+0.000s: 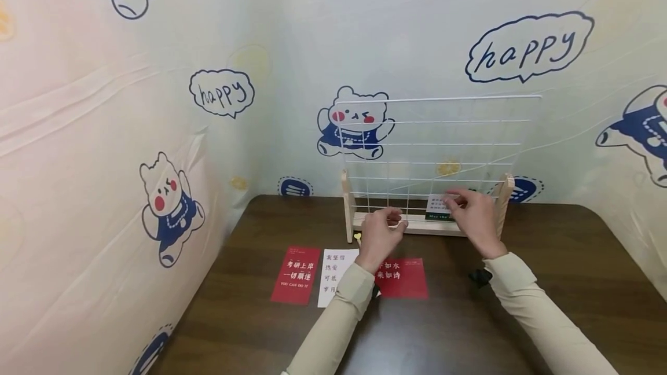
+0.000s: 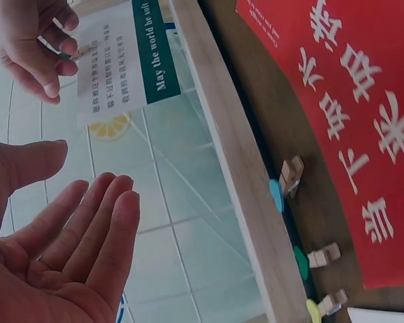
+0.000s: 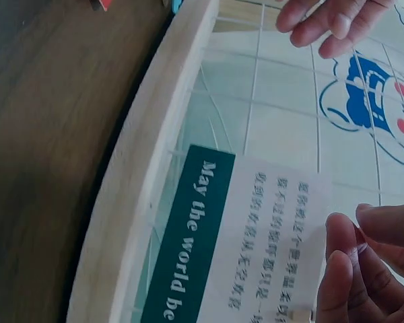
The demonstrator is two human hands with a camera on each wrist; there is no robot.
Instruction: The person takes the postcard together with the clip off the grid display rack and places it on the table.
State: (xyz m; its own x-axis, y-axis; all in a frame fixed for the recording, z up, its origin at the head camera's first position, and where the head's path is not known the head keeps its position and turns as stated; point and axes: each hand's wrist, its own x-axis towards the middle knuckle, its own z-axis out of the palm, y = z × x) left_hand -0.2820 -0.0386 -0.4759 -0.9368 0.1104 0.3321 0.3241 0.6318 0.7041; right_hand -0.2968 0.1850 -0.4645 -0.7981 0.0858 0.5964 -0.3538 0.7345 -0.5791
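Note:
A white card with a green strip [image 2: 158, 54] is against the white wire grid [image 1: 435, 143], just above its wooden base. A small wooden clip [image 3: 301, 315] sits at the card's upper edge. Beside that clip, my right hand [image 1: 476, 216] has its fingers loosely bent, with a gap between thumb and fingertips in the left wrist view. My left hand [image 1: 380, 236] is in front of the grid, left of the card, palm turned up and fingers relaxed, holding nothing.
On the brown table lie a red card [image 1: 295, 275], a white card [image 1: 330, 271] partly under the left arm, and another red card [image 1: 409, 279]. Blue, green and yellow clips [image 2: 323, 256] lie near the base. Printed cloth hangs behind.

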